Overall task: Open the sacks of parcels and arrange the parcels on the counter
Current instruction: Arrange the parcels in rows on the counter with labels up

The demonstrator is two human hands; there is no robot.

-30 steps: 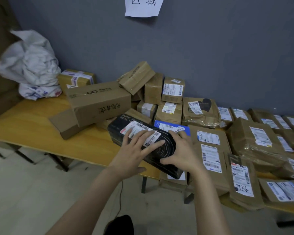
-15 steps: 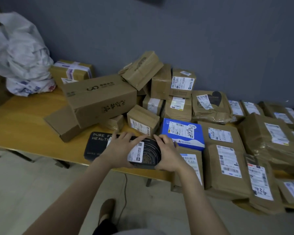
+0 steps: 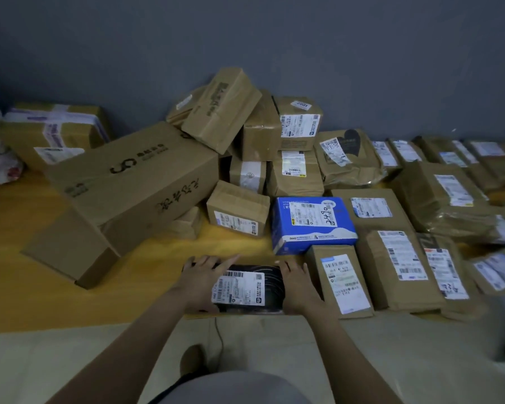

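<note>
The black parcel (image 3: pixel 270 282) lies flat at the near edge of the surface (image 3: pixel 146 275), at 6 o'clock in view. The left hand (image 3: pixel 204 282) rests over its left end, fingers stretched. The right hand (image 3: pixel 296 287) lies flat against its right end. A blue box (image 3: pixel 312 223) sits at its 1 o'clock, and a brown parcel (image 3: pixel 340 282) just beside it at 3 o'clock.

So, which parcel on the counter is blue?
The box with the handwritten number on its label, just beyond the right hand; every other is brown or black.

Glossy black box (image 3: pixel 270 290), matt cardboard cartons (image 3: pixel 134 182)
</note>
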